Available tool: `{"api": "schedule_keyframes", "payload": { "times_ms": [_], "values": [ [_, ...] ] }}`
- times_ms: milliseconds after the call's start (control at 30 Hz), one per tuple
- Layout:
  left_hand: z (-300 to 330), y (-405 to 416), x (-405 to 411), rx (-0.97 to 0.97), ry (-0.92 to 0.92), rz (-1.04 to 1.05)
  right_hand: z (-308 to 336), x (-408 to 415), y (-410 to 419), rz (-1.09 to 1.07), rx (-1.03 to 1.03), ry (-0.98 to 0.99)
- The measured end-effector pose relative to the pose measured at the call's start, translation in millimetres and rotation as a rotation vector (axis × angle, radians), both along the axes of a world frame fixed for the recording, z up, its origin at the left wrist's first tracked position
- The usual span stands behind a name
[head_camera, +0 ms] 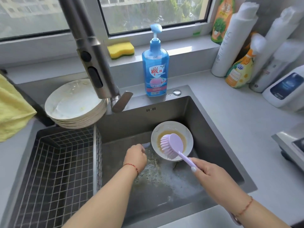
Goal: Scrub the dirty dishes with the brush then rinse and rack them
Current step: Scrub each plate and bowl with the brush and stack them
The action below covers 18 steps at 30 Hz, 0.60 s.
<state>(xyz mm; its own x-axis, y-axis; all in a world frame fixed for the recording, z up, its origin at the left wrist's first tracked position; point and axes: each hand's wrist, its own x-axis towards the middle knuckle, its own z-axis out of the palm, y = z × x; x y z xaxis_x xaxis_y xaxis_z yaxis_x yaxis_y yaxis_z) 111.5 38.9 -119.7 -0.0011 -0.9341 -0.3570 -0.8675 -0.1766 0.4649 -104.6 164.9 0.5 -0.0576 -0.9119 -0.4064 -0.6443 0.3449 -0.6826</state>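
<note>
A white bowl (164, 129) with brown residue lies in the sink (205, 129), right of the drain. My right hand (212, 178) grips the handle of a lilac dish brush (172, 145), whose bristled head rests inside the bowl. My left hand (135, 156) hovers over the sink floor just left of the bowl with its fingers curled, holding nothing that I can see. A stack of dirty white plates (74, 104) stands at the sink's back left corner. Foamy water lies on the sink floor.
A wire rack basket (57, 170) fills the left part of the sink. The faucet (93, 55) hangs over the plates. A blue soap bottle (155, 66) and yellow sponge (120, 50) stand behind the sink. Bottles (233, 46) crowd the right counter; a yellow cloth (11, 109) hangs left.
</note>
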Motion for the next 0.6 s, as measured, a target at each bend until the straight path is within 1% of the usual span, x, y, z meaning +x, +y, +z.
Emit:
{"api": "schedule_keyframes", "payload": {
  "times_ms": [67, 100, 167, 267, 367, 600],
  "values": [
    [-20, -1, -16, 0.237, 0.214, 0.186, -6, -5, -4, 0.004, 0.002, -0.001],
    [-31, -2, -22, 0.311, 0.298, 0.244, -8, -7, -6, 0.006, 0.004, 0.003],
    [-52, -7, -32, 0.401, 0.400, 0.316, -13, -11, -9, 0.009, 0.005, 0.012],
    [-59, -6, -47, 0.483, 0.508, 0.440, -19, -18, -13, 0.011, 0.010, 0.019],
    [-62, -6, -57, 0.569, 0.577, 0.519, -23, -23, -15, 0.002, 0.028, -0.002],
    [-69, -15, -71, 0.578, 0.719, 0.695, -34, -33, -17, -0.012, 0.053, 0.015]
  ]
}}
